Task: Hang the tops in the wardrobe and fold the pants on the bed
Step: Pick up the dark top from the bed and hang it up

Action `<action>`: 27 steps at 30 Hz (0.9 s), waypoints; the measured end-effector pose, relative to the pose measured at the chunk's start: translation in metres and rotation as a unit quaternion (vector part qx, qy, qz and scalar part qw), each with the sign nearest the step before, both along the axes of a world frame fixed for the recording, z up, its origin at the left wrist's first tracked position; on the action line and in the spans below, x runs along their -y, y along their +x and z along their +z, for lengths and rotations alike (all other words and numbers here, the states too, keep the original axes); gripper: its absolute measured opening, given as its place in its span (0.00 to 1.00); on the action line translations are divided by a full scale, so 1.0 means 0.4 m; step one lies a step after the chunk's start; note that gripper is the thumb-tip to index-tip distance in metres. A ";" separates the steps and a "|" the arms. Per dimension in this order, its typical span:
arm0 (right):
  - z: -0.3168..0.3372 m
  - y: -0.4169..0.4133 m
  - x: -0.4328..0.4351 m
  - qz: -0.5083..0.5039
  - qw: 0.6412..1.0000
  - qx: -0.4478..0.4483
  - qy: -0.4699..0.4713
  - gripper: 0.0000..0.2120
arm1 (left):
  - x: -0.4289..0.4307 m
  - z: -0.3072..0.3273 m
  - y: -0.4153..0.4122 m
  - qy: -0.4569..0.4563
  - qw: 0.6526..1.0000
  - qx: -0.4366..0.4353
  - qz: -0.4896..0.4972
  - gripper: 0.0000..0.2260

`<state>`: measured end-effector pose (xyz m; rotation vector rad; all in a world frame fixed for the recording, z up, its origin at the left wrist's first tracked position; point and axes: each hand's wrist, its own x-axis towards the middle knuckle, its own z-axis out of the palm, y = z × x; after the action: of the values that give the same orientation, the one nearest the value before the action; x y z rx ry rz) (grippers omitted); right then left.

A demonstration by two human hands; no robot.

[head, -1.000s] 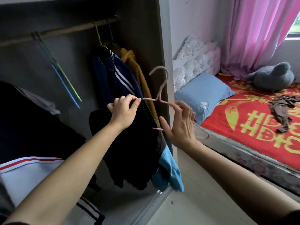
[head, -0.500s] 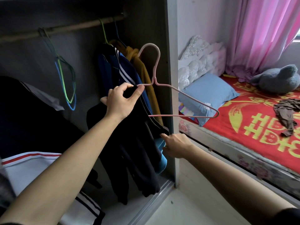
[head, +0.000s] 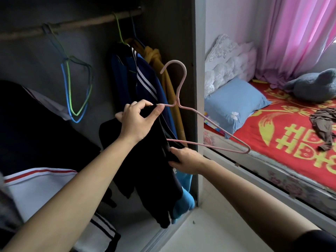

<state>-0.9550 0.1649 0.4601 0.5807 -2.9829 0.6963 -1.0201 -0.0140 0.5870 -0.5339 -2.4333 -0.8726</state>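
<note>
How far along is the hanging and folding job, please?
Two tops, a blue jacket and a mustard one, already hang on the rail. The left hand holds a black top at the pink hanger while the right hand grips its fabric. A brown garment lies unfolded on the bed.

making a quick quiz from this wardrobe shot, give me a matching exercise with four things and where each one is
Things:
1. pink hanger
2. blue pillow
3. brown garment
4. mustard top

Places:
A. crumpled on the red bedspread
B. hanging from the wardrobe rail
C. pinched in the left hand with the black top
D. at the head of the bed, by the white headboard

Pairs: 1-C, 2-D, 3-A, 4-B
</note>
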 end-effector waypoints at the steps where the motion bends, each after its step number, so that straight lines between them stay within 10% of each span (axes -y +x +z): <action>1: -0.016 0.003 -0.004 -0.018 0.999 0.012 0.026 0.13 | 0.006 -0.002 -0.002 -0.007 1.000 -0.001 0.005 0.26; 27: 0.021 0.079 -0.276 -0.136 0.977 -0.159 0.028 0.14 | 0.193 -0.124 -0.102 -0.078 0.993 0.048 0.075 0.21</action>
<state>-0.9234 0.2752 0.4685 0.2467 -2.7125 0.4510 -1.0609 -0.0911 0.5373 -0.3648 -2.6062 -0.6626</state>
